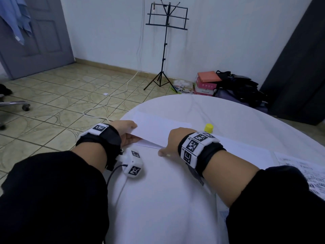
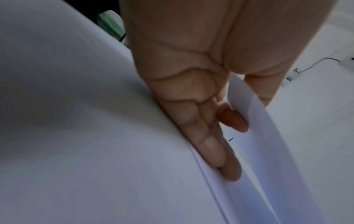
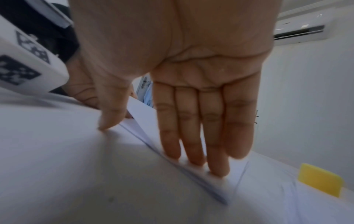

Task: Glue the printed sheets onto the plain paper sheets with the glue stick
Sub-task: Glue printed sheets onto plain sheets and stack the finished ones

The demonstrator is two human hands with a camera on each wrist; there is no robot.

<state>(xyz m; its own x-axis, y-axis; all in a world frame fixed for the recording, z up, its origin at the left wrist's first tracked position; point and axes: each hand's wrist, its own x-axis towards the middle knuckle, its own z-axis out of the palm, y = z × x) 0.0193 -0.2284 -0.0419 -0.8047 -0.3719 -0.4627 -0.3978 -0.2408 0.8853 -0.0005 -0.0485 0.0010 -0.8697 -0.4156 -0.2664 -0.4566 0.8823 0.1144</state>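
Dim bluish light, blurred wrist views

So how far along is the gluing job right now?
Done: nothing is visibly finished. In hand: the left hand holds up one end of a white sheet over the paper below, thumb on top, while the right hand's straight fingers press its near edge down. The glue stick, yellow cap on, stands aside. Left: printed sheets wait at the table's right edge.

Two hands (image 1: 126, 132) (image 1: 173, 143), one glue stick (image 1: 209, 129), one music stand (image 1: 167, 44), and one printed sheet (image 1: 302, 171) off right.
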